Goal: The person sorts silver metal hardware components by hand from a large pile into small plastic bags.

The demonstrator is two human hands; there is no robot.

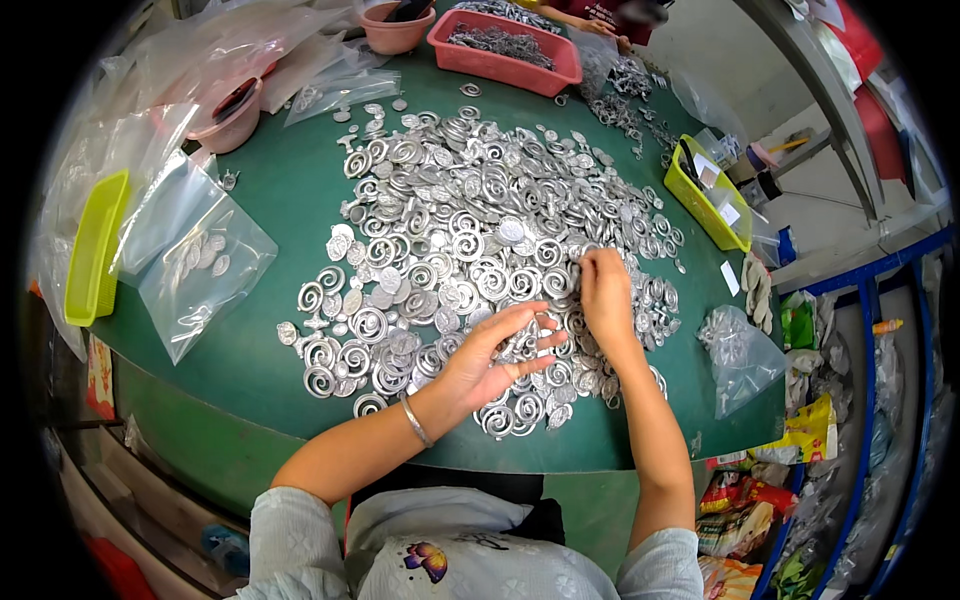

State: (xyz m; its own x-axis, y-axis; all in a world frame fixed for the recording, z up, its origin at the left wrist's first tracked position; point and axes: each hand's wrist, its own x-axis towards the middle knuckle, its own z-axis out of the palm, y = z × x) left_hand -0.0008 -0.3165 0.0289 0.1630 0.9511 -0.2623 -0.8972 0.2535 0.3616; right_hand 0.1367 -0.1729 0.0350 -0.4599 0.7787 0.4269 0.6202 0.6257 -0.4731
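Head view, looking straight down onto a green table heaped with silver metal pieces: spirals, discs, small leaf shapes, all spread in one broad pile across the middle. Left hand palm up, fingers loosely spread and released, resting on the near edge of the pile, a few spiral pieces lying across the fingertips; silver bangle on that wrist. Right hand just beside it, knuckles up, fingertips pinched down into the pile; what sits between them, cannot tell. Off to the left, clear plastic bags, one with a few silver pieces inside, and a yellow-green tray at the table edge. Far side: pink bowl, pink basket filled with grey metal parts, another pink bowl under more plastic. Right rim: yellow-green basket, crumpled clear bag near the edge. Another person's hand at the far top, well apart.
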